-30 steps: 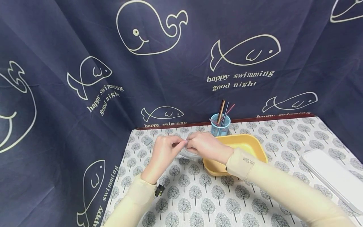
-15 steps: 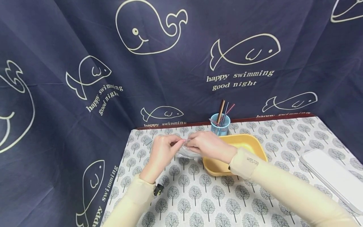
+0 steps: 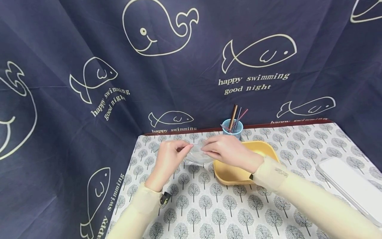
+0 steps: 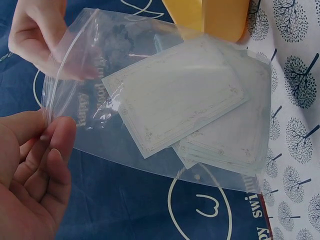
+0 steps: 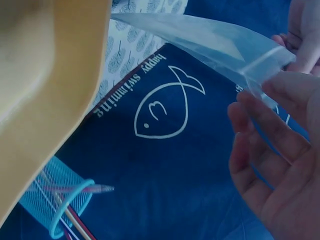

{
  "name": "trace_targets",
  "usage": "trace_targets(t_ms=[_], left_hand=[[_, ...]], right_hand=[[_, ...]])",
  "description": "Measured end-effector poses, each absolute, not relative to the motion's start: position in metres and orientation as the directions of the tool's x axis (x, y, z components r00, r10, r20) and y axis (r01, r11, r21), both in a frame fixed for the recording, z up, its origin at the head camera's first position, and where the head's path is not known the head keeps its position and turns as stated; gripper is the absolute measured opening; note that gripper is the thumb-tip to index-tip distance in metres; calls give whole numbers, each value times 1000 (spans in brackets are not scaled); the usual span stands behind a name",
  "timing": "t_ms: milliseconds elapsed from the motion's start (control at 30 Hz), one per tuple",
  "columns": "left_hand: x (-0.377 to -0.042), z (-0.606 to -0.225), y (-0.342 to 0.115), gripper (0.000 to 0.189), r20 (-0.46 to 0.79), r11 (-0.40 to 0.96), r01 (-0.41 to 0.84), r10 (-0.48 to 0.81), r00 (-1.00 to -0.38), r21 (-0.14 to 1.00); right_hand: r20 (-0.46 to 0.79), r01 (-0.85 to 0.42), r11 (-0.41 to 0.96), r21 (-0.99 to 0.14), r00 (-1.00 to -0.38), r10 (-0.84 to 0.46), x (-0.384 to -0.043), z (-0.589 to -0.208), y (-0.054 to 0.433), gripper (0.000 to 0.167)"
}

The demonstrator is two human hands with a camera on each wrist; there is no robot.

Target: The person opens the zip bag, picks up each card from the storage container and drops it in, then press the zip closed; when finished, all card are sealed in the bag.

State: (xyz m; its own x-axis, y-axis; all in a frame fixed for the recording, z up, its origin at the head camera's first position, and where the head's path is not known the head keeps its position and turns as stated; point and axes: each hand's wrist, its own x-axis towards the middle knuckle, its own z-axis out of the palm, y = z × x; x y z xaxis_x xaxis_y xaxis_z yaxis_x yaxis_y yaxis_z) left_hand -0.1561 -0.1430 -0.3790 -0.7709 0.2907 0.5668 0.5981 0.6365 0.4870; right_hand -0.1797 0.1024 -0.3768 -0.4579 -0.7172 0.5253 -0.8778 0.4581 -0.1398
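A clear zip bag (image 4: 107, 142) hangs between both hands, its zip edge uppermost in the head view. Inside it are several white cards (image 4: 175, 95) with fine ornamental borders, one lying askew over the others. My left hand (image 3: 167, 159) pinches one end of the zip edge between thumb and index finger. Farther along the same edge, my right hand (image 3: 228, 152) pinches the bag between thumb and index finger, its other fingers loosely curled in the right wrist view. In the head view the bag partly overlaps the left side of a yellow bin (image 3: 232, 176).
Behind the bin stands a light blue mesh cup (image 3: 237, 132) with several pencils (image 3: 233, 116). A small grey-blue block (image 3: 155, 148) lies beyond the left hand. A white flat slab (image 3: 349, 186) is at the right. Tree-patterned cloth (image 3: 206, 212) covers the table, before a dark blue curtain (image 3: 206, 86).
My right hand has slid to the right along the bag's edge, away from the left hand. A wider stretch of bag shows between them. The left hand has shifted slightly left.
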Motion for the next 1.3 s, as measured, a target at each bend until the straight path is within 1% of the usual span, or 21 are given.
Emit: trace_targets(t_ms=[67,133,167,233,300,400,500,733,867,1133,1300], left_hand=[[-156,-379,-143,8,568,642,595,287,-771,483],[-156,-379,-143,8,567,645,592,285,-773,484],[-156,-379,-143,8,565,645,590,283,-775,486],[-156,-379,-143,7,564,643,587,278,-777,492],[-156,-379,-143,7,562,641,581,269,-782,501],[-155,-379,-144,7,560,641,569,251,-790,515],[-155,-380,-144,6,564,643,561,234,-792,521],[-154,-384,-145,8,591,615,572,204,-780,543],[-154,-389,-148,9,587,594,558,170,-791,579],[-152,-400,-154,12,585,535,535,91,-806,654],[-148,-407,-160,16,561,508,501,41,-827,701]], right_hand=[[539,-869,464,-171,-477,-694,-178,-374,107,11],[530,-846,485,-220,-521,-669,-177,-372,111,15],[514,-828,499,-254,-553,-656,-176,-372,113,18],[462,-780,529,-332,-624,-630,-175,-372,118,28],[405,-731,559,-392,-683,-608,-174,-374,121,39],[344,-685,592,-424,-727,-595,-173,-380,125,51],[331,-678,608,-413,-734,-593,-173,-387,125,51],[385,-676,587,-445,-736,-556,-173,-402,123,34],[428,-682,558,-473,-731,-531,-175,-406,120,27],[460,-671,502,-546,-741,-489,-178,-407,116,14],[484,-662,479,-576,-749,-453,-178,-407,113,10]])
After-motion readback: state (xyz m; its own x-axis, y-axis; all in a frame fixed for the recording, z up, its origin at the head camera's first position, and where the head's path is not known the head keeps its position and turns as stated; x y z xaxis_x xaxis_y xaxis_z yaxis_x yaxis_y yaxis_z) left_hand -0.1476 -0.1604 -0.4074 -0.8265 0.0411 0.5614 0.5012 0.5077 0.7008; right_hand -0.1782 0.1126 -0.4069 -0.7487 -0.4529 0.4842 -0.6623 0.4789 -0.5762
